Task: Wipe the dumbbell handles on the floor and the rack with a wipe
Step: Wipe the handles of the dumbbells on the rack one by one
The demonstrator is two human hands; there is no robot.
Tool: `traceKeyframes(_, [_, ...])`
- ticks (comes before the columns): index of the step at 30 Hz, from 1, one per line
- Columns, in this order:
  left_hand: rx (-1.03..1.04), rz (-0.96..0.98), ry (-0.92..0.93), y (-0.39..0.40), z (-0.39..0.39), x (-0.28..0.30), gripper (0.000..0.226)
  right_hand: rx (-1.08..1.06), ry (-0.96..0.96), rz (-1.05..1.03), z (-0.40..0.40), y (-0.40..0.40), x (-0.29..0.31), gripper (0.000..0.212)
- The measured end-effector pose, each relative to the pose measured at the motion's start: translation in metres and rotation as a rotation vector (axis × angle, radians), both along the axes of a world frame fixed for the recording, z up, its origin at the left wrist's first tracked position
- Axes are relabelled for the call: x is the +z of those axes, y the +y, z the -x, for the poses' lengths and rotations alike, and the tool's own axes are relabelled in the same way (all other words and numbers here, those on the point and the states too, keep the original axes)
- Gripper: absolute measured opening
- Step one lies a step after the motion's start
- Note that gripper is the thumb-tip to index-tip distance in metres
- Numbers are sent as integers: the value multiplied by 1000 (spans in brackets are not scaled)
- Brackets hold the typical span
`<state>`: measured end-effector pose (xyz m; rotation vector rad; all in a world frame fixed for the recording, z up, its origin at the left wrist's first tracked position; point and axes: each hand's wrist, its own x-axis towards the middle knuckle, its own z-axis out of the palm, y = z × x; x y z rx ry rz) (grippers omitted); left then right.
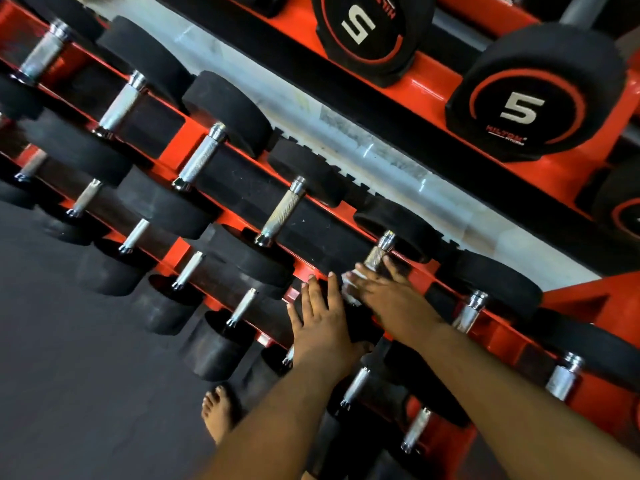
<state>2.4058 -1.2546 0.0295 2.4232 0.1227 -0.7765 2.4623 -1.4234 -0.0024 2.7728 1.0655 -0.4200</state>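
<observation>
The right hand point(384, 289) is wrapped over a steel handle point(379, 252) on the near-right part of the rack point(175, 147), pinching a white wipe point(349, 289) against the lower end of the bar, so the wipe sits between palm and metal. The left hand point(320, 313) lies flat, fingers straight, on the black head point(360, 327) just left of it, holding nothing. I reckon that if the right hand's hold loosens, the small wipe could slip off the knurled bar and drop between the rows. Pressing on the head could roll the dumbbell in its cradle, and a bare foot point(216, 415) stands on the floor point(69, 341) right below. More handles run off to the far left, and two "5" weights point(533, 98) sit on the shelf above.
</observation>
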Motion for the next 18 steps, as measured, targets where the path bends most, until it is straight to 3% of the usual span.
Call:
traceKeyframes(3, [-62, -54, -61, 13, 0, 1, 131, 32, 55, -54, 14, -10, 6, 75])
traceKeyframes(5, [-120, -99, -110, 28, -1, 2, 129, -38, 41, -157, 23, -13, 10, 67])
traceKeyframes(9, [-93, -120, -331, 57, -6, -1, 121, -463, 94, -601, 24, 4, 21, 56])
traceKeyframes(11, [-1, -173, -447, 78, -18, -7, 112, -568, 103, -709, 13, 30, 21, 56])
traceKeyframes(14, [94, -222, -360, 111, -42, -12, 106, -589, 106, -826, -11, 76, 15, 52])
traceKeyframes(18, [62, -175, -265, 137, -73, -15, 116, -524, 55, -867, -46, 134, 4, 49])
